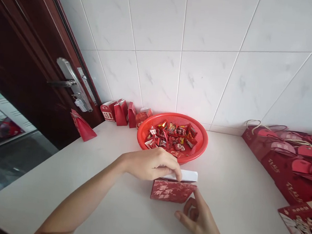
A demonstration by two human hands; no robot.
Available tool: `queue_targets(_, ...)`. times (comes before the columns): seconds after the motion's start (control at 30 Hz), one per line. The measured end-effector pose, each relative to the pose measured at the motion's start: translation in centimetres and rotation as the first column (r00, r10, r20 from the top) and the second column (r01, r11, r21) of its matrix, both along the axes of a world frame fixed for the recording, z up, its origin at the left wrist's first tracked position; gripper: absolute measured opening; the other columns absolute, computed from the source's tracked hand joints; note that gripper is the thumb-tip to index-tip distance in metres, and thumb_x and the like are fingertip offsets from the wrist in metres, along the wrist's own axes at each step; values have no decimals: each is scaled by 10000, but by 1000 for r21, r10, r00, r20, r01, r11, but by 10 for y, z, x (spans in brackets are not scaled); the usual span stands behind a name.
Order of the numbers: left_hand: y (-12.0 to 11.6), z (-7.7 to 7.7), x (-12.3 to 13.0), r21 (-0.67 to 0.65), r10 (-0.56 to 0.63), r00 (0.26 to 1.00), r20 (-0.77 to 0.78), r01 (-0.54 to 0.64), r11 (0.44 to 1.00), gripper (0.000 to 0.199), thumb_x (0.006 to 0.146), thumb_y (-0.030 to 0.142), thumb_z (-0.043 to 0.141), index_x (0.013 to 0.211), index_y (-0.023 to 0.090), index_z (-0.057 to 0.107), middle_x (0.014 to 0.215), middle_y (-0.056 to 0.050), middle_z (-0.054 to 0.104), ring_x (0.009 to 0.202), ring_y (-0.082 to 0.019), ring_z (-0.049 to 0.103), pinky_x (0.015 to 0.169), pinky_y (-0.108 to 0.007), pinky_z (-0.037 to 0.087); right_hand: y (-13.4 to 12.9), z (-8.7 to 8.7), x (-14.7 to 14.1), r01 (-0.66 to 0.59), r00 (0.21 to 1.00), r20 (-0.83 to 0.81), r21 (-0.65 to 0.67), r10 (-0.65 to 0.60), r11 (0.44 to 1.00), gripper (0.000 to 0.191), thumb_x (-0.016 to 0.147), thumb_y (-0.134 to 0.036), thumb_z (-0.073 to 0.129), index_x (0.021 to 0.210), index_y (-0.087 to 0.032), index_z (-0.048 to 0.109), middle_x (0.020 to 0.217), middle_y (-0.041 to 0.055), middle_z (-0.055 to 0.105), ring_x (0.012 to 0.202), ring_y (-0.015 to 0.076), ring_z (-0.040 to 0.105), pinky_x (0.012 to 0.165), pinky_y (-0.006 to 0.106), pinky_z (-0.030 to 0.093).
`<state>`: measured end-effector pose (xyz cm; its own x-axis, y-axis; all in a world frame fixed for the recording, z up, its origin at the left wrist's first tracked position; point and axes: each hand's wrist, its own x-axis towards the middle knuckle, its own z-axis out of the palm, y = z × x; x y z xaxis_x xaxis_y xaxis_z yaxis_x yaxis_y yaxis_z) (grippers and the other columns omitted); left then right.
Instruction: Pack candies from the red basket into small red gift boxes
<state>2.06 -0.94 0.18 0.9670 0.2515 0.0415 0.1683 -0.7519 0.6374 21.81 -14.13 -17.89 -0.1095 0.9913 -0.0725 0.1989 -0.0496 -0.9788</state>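
A small red gift box (173,191) with pale printed characters stands on the white tabletop, its white flap (187,175) raised at the back. My left hand (153,164) reaches across the box's open top. Its fingers are curled and closed at the opening, and whatever lies between the fingertips is hidden. At the box's right edge is my right hand (200,217), its index finger touching the corner and its thumb held apart in front. Just behind the box sits a red plastic basket (203,144) holding many wrapped candies (171,134).
Several small red boxes (121,114) line the wall, left of the basket. Another red box (83,126) stands near the table's left edge. Red gift bags (277,167) with cord handles crowd the right, beside a printed red item (296,224). A dark door (41,48) borders the left.
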Motion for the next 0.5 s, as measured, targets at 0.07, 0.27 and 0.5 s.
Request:
queue_targets(0.07,8,-2,-4,-75,7,1000,-7,-8,997,290,1009,136,490,1069,182,770,1066,-81,782,940,-175,710,811,-238,489,0,-1,-2,41,999,-15,0,-41,999,597,859,-557,703,1306,-226,486,736,-48,549,527,104,426,539,258,373)
queue_targets(0.27,53,-3,-19,-309,180,984,8,-169,936,501,971,357,642,1455,241,583,1136,-107,770,996,-205,730,869,-291,537,-2,-10,-6,120,992,-30,13,-120,993,513,850,-594,710,1172,-225,556,674,-66,497,547,107,400,552,248,341)
queue_targets(0.5,161,-10,-18,75,616,778,-125,-612,788,403,926,279,545,1284,166,691,1180,-102,762,1049,-220,703,859,-256,507,1,-18,-3,157,977,-142,-19,-158,987,553,844,-759,629,869,-210,568,629,-49,454,580,117,389,545,232,329)
